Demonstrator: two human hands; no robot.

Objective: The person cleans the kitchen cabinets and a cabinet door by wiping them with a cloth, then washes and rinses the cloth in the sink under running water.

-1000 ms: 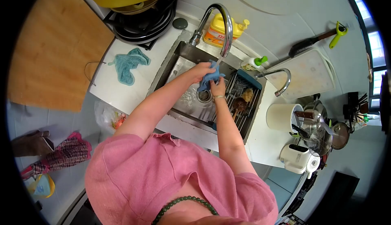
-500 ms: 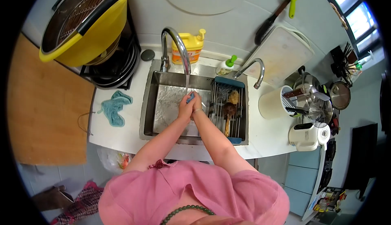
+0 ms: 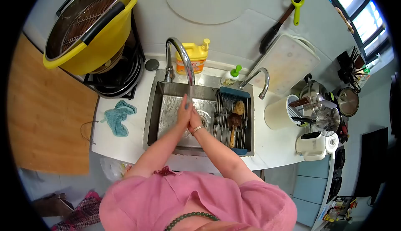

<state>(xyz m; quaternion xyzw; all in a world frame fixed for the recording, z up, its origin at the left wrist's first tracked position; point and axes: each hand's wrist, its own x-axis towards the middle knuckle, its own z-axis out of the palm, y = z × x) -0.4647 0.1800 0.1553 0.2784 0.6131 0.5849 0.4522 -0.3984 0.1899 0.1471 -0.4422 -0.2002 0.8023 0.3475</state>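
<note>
In the head view, my left hand [image 3: 183,114] and my right hand [image 3: 195,119] are pressed together in the metal sink [image 3: 170,105], below the spout of the tall faucet [image 3: 186,55]. Both hands are closed against each other, with the left fingers pointing up towards the spout. Whatever lies between the palms is hidden; no blue cloth shows. A bracelet [image 3: 198,128] circles my right wrist. Right of the hands, a rack [image 3: 236,91] in the sink holds a brown-headed brush [image 3: 234,121] and a tan scrubber [image 3: 239,107].
A teal cloth [image 3: 119,117] lies on the left counter. Behind the sink stand a yellow bottle [image 3: 193,59] and a green-topped pump bottle [image 3: 230,77]. To the right are a small faucet [image 3: 266,82], a white utensil holder [image 3: 275,113] and a white kettle [image 3: 311,146]. A yellow basin [image 3: 100,49] is upper left.
The view has turned and straightened over the sink. The blue cloth, spread between both hands at first, then a small patch between them, is now out of sight. The hands have come together.
</note>
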